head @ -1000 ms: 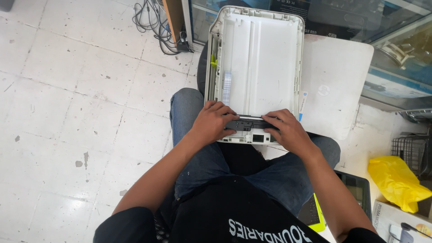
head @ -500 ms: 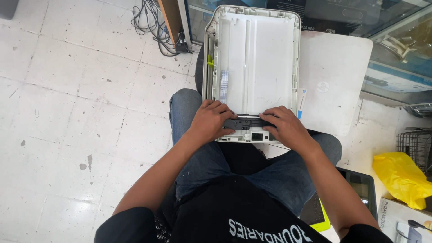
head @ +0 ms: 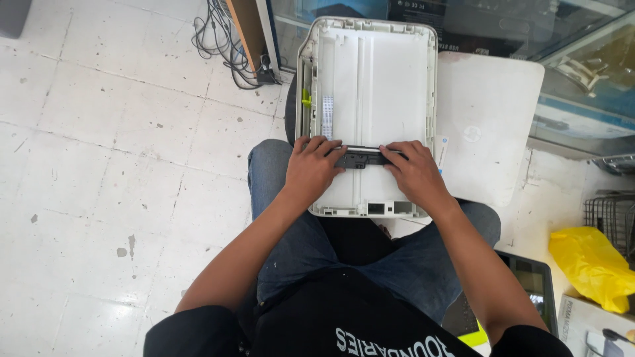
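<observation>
Both hands, left hand (head: 312, 168) and right hand (head: 415, 173), grasp the black scanner bar (head: 362, 157) across the white scanner tray (head: 390, 79) on the lap.

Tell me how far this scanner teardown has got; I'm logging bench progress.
Done: the white scanner tray lies opened on the person's lap, its white lid off to the side. In hand: the left hand and right hand both grip the dark scan bar lying across the tray. Left: the bar sits in the tray, and the flat ribbon cable remains inside.
</observation>
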